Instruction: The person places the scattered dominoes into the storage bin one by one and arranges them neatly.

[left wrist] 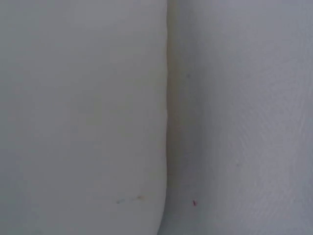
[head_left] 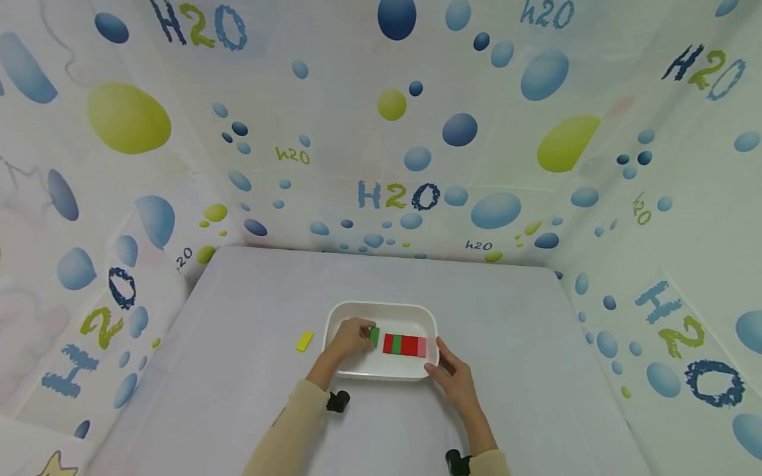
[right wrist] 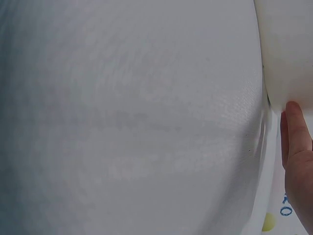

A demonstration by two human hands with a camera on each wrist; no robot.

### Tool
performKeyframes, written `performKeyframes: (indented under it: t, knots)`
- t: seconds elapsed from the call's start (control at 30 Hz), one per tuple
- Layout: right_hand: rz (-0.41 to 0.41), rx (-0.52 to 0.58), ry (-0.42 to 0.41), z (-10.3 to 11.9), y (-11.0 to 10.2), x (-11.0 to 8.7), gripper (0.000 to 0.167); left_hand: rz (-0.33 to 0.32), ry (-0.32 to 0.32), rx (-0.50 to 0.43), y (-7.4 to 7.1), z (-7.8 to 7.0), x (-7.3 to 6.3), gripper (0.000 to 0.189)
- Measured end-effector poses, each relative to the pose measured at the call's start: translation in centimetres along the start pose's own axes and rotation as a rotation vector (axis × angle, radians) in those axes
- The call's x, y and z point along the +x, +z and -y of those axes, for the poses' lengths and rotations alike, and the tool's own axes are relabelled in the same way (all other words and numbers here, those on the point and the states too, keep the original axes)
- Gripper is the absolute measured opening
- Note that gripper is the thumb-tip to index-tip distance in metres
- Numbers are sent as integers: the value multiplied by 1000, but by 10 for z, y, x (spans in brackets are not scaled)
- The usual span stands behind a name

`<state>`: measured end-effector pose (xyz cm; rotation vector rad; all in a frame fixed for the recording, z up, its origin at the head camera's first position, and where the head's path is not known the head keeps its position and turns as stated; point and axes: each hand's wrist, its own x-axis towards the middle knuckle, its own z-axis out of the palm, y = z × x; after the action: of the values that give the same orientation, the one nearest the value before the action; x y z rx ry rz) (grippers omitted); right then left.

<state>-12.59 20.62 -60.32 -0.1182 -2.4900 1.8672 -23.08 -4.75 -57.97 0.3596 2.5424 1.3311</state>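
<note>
In the head view, a shallow white tray [head_left: 381,377] sits on the table. My left hand [head_left: 350,338] reaches over its left side and pinches a small green rectangular piece [head_left: 374,336] between thumb and fingers. Just right of that piece, a row of flat coloured pieces lies on the tray floor: red [head_left: 388,343], green [head_left: 396,344], a wider red stretch [head_left: 409,346] and pink [head_left: 421,347]. My right hand [head_left: 455,378] holds the tray's front right corner, thumb at the rim and fingers along the outer side. Its fingers [right wrist: 296,127] show against the tray wall in the right wrist view.
A yellow rectangular piece [head_left: 304,341] lies on the white-covered table [head_left: 250,317], left of the tray. Patterned sheets [head_left: 333,119] with blue and green dots rise behind the table and at both sides. The left wrist view shows only the tray's edge and white cloth.
</note>
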Motion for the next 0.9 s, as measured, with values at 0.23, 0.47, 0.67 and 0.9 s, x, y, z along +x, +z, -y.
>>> performKeyframes:
  t: [0.23,0.47,0.67,0.9]
  knots:
    - [2,6,9,1,-1,0,68,8,11,8,3,2,2,49]
    - [-4,-14,12,1,0,0,68,2,-31,62,8,-6,-2,49]
    - [-9,-35,25,14,1,-4,67,15,0,71,10,-4,0,50]
    - [-8,-27,18,0,1,0,68,40,10,106,11,-9,-1,50]
